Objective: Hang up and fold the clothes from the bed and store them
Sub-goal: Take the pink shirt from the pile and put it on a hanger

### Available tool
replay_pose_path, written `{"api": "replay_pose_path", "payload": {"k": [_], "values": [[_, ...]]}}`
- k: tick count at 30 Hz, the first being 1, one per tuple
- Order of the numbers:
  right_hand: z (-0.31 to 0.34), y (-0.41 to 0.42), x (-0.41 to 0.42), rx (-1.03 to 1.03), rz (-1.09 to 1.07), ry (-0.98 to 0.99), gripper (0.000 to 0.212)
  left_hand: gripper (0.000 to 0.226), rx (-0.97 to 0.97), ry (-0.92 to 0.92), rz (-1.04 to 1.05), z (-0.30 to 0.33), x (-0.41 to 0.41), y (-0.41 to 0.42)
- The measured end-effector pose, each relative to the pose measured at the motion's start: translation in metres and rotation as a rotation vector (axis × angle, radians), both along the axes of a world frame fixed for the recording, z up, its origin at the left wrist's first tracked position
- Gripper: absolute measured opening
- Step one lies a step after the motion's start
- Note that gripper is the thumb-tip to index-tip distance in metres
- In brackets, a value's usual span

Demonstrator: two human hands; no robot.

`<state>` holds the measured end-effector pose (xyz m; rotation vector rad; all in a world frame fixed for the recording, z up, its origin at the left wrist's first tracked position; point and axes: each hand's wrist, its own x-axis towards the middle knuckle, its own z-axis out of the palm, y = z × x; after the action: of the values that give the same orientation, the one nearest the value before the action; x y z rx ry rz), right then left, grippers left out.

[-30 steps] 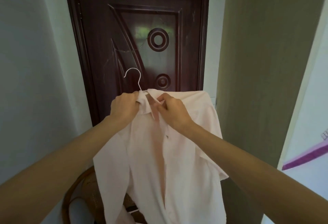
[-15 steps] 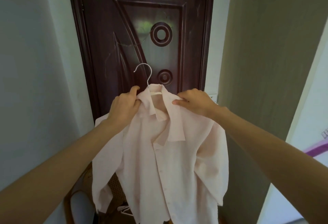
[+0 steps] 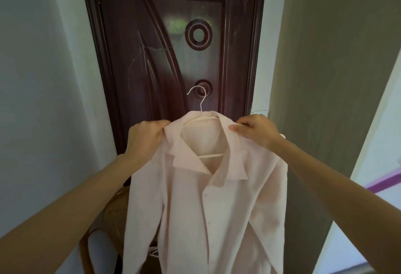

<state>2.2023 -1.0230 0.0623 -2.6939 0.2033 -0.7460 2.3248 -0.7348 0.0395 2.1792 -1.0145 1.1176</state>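
Holding: the left hand (image 3: 145, 138) grips the shirt (image 3: 208, 204) at its left shoulder; the right hand (image 3: 255, 131) pinches the cloth at the right shoulder.
Place: the shirt sits on a white hanger (image 3: 200, 119), held up in front of the dark door (image 3: 173, 34).
Feel: light, limp cloth, I'd say, apt to slide off thin wire.
Hold: the hook looks the safest spot.
Room: walls close on both sides; a wicker chair (image 3: 112, 215) stands below.

Shirt (image 3: 208, 204) on hanger (image 3: 200, 108), door (image 3: 173, 45) behind, chair (image 3: 112, 219) below-left.
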Motion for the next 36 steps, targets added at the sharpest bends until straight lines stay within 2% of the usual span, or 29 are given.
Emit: {"api": "replay_pose_path", "payload": {"k": [4, 7, 9, 12, 16, 20, 24, 27, 29, 33, 36], "values": [[0.0, -0.004, 0.003, 0.087, -0.116, -0.033, 0.035, 0.038, 0.135, -0.154, -0.034, -0.01, -0.012, -0.01], [0.0, -0.006, 0.001, 0.167, -0.11, -0.099, 0.03, 0.037, 0.247, -0.233, -0.054, -0.014, -0.017, -0.015], [0.002, -0.008, -0.003, 0.204, -0.111, -0.137, 0.026, 0.043, 0.251, -0.24, -0.087, -0.01, -0.017, -0.015], [0.005, -0.011, -0.01, 0.274, -0.116, -0.167, 0.02, 0.038, 0.172, -0.043, -0.104, 0.001, -0.016, -0.02], [0.01, -0.013, -0.017, 0.378, -0.106, -0.21, 0.014, 0.048, 0.177, 0.182, -0.077, 0.009, -0.002, -0.029], [0.009, -0.014, -0.022, 0.407, -0.106, -0.227, 0.017, 0.031, -0.021, 0.379, -0.191, 0.013, -0.001, -0.032], [0.006, -0.013, -0.024, 0.414, -0.126, -0.226, 0.017, 0.026, -0.124, 0.272, -0.163, 0.01, -0.007, -0.036], [0.005, -0.012, -0.023, 0.415, -0.155, -0.211, 0.021, 0.027, -0.126, 0.177, -0.099, 0.01, -0.012, -0.038], [0.005, -0.01, -0.021, 0.407, -0.189, -0.199, 0.03, 0.032, -0.101, 0.073, -0.053, 0.012, -0.018, -0.039], [0.002, -0.009, -0.019, 0.413, -0.221, -0.254, 0.019, 0.049, 0.031, -0.081, 0.014, 0.012, -0.025, -0.034], [-0.001, -0.012, -0.023, 0.456, -0.214, -0.344, 0.012, 0.036, 0.073, -0.102, -0.026, 0.006, -0.022, -0.022]]}}
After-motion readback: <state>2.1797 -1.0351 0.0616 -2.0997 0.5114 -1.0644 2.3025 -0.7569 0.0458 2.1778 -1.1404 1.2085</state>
